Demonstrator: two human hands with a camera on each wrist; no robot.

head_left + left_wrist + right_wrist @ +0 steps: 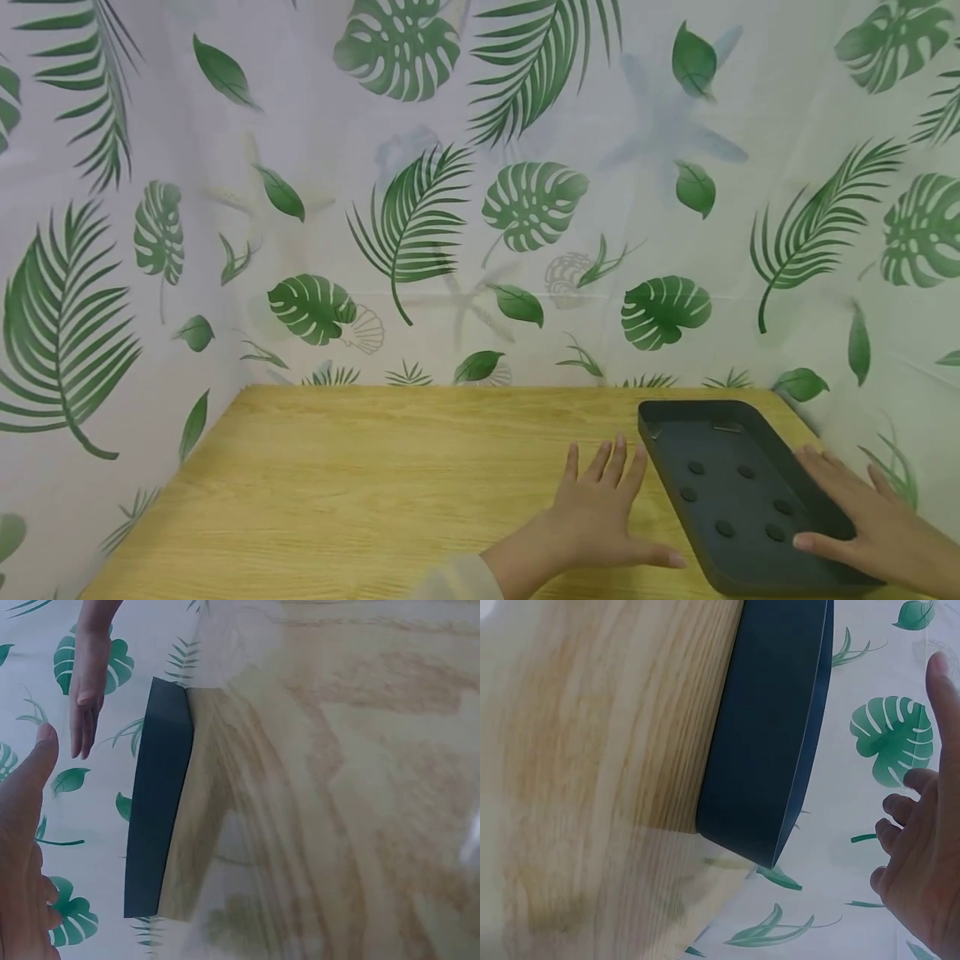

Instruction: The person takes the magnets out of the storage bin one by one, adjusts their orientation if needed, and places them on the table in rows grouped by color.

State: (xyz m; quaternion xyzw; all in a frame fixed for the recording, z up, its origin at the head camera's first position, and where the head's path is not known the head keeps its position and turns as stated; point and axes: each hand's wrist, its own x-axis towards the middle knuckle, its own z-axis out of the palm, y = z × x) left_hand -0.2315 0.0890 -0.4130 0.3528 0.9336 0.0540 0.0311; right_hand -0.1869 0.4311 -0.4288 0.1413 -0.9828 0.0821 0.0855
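Observation:
A dark grey rectangular tray point(735, 498) with rounded corners lies on the right of the table. Several small dark discs, one of them a disc point(724, 528) near the front, are spread over its floor. My left hand point(596, 517) hovers beside the tray's left side, fingers spread, holding nothing. Over the right edge is my right hand point(873, 517), its fingers stretched forward and thumb pointing inward across the near part. Both wrist views show the tray's outer wall point(159, 802) side-on, with the left hand point(22, 825) and right hand point(930, 840) apart from it.
The wood-grain table point(337, 483) extends to the left of the tray. A white cloth point(465, 333) printed with green leaves hangs behind and along both sides. Two small thin pieces, one a strip point(726, 428), show at the tray's far end.

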